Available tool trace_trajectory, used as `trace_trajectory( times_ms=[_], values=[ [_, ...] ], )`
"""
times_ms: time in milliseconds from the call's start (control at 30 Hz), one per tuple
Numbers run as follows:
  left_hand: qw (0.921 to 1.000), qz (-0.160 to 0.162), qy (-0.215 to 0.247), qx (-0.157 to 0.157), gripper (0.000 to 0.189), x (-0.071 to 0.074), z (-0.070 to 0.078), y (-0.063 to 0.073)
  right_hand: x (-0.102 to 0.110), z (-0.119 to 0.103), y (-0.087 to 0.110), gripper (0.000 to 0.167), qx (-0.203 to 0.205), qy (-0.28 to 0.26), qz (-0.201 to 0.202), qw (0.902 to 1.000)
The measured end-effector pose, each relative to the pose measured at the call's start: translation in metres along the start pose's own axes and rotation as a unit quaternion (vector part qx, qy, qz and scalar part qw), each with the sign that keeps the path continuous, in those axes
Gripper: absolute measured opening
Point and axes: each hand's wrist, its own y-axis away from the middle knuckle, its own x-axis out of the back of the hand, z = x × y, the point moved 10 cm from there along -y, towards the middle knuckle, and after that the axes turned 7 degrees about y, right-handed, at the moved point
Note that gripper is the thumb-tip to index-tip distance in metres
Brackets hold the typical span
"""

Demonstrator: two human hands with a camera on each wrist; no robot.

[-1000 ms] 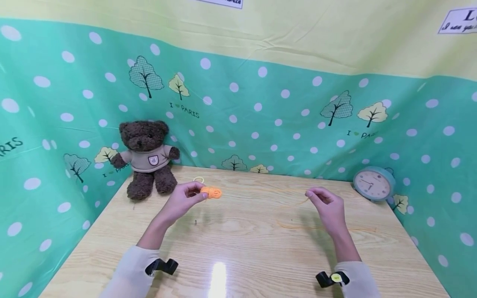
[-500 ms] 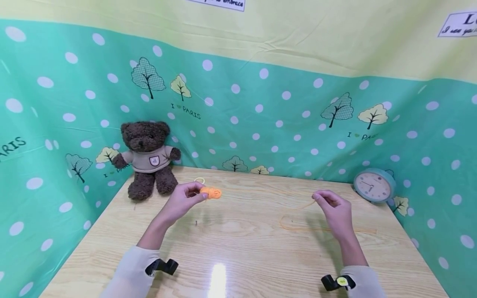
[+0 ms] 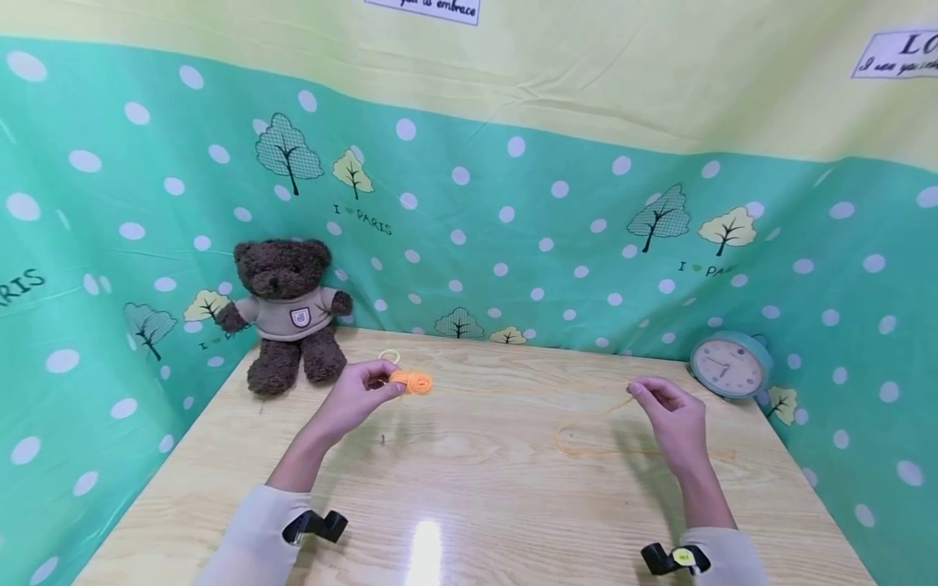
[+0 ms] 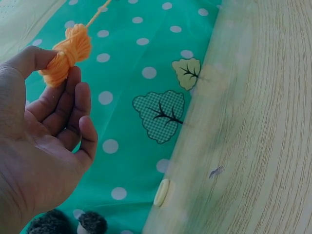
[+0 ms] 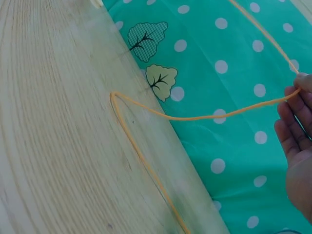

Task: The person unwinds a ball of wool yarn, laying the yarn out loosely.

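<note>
Rightward, away from the left hand [image 3: 362, 399], the right hand [image 3: 677, 427] has moved since a second ago, its thumb and fingers pinching one orange yarn strand [image 5: 195, 118], which trails to the wooden table [image 3: 484, 488] below. Left fingertips pinch one orange yarn bundle [image 3: 416, 382]. Just beyond the left hand lies one pale yellow ring [image 3: 395, 352]; farther, one brown teddy bear [image 3: 286, 321]. Beyond the right hand stands one teal round clock [image 3: 728, 368].

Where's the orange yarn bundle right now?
In the head view, the yarn bundle is a little left of centre, pinched in the left hand, to the right of the bear. The left wrist view shows it at upper left.
</note>
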Motion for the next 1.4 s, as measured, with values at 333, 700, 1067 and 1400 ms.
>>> trace_trajectory(
  times_ms=[333, 700, 1067, 1400],
  values=[
    [0.9999, 0.000, -0.010, 0.009, 0.013, 0.001, -0.003, 0.001, 0.014, 0.007, -0.002, 0.029, 0.002, 0.055, 0.019, 0.9983],
    [1.0000, -0.002, -0.006, 0.003, 0.016, 0.000, -0.002, 0.000, 0.029, 0.016, 0.000, 0.023, -0.024, 0.047, 0.027, 0.9982],
    [0.9998, -0.002, -0.017, 0.005, 0.013, 0.000, -0.005, 0.000, 0.046, 0.025, 0.001, 0.034, -0.041, 0.070, 0.024, 0.9964],
    [0.9999, -0.001, -0.008, 0.013, 0.016, 0.000, -0.006, -0.001, 0.069, 0.038, 0.000, 0.032, -0.062, 0.077, 0.050, 0.9938]
  ],
)
